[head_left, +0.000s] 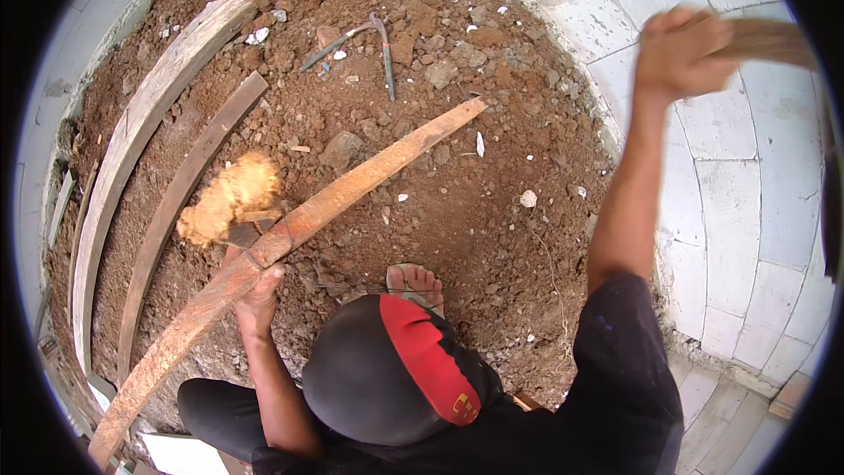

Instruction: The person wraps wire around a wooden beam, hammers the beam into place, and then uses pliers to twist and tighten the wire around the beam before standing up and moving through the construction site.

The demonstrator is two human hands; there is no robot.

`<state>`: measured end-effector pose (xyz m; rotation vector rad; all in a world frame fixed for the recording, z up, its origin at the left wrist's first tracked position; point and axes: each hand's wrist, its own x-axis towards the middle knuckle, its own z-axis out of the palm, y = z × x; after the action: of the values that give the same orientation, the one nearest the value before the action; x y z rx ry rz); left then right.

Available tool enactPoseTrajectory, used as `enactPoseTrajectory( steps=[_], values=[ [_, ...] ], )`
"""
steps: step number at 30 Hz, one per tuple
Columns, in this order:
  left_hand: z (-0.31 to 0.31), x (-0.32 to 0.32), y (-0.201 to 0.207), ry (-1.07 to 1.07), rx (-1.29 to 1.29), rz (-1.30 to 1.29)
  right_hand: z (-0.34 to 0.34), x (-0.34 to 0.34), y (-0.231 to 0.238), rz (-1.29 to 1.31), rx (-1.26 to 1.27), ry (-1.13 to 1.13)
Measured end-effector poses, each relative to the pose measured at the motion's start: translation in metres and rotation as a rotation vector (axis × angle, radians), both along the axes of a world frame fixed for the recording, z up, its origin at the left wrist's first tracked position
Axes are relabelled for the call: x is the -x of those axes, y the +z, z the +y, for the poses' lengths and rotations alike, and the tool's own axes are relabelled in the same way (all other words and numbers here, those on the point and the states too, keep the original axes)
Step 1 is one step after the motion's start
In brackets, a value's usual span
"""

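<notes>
My left hand (258,297) is closed around a long reddish-brown wooden plank (378,167), with the thumb on its near edge and most fingers hidden beneath. The plank slants from the lower left toward the upper middle. A short dark piece of wood (244,232) crosses it beside the hand. Touching or overlapping that piece is a ragged yellow-orange lump (230,198), blurred, its material unclear. At the upper right, my raised right hand (684,53) grips a brown wooden handle (769,40). The handle runs to the picture's dark rim, and its far end cannot be made out.
Rough brown soil (501,237) with stones lies below. A claw-headed hammer-like tool (380,31) rests farther off. A pale beam (145,110) and thinner dark plank (193,149) lie left. A white block wall (712,202) stands right. My foot (415,284) is near the middle.
</notes>
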<state>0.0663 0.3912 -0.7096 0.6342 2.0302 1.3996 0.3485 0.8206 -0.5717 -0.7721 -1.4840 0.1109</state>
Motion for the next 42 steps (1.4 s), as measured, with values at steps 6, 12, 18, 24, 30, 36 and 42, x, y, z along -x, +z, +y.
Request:
enactPoseTrajectory(
  steps=[6, 12, 18, 24, 30, 36, 42],
  values=[
    [0.007, 0.003, 0.029, 0.012, -0.014, -0.094, -0.029, -0.123, -0.210, -0.946, 1.031, -0.360],
    [0.008, 0.003, 0.028, -0.026, 0.019, -0.022, 0.001, -0.037, 0.007, -0.592, 0.883, -0.071],
    [0.010, -0.008, -0.027, 0.119, 0.031, 0.048, 0.038, 0.046, 0.097, -0.110, -0.169, 0.211],
    [0.024, 0.017, 0.020, -0.085, -0.035, -0.052, -0.012, -0.103, -0.214, -0.824, 0.920, -0.475],
    [0.007, 0.017, 0.026, 0.007, -0.095, -0.058, -0.012, -0.027, -0.058, -0.789, 0.998, -0.169],
    [-0.001, 0.008, -0.023, 0.057, 0.052, -0.002, 0.034, 0.042, 0.112, -0.313, 0.166, 0.081],
    [-0.013, 0.021, -0.013, 0.074, 0.170, -0.006, -0.016, -0.028, -0.142, -0.412, 0.344, -0.229]
  ],
)
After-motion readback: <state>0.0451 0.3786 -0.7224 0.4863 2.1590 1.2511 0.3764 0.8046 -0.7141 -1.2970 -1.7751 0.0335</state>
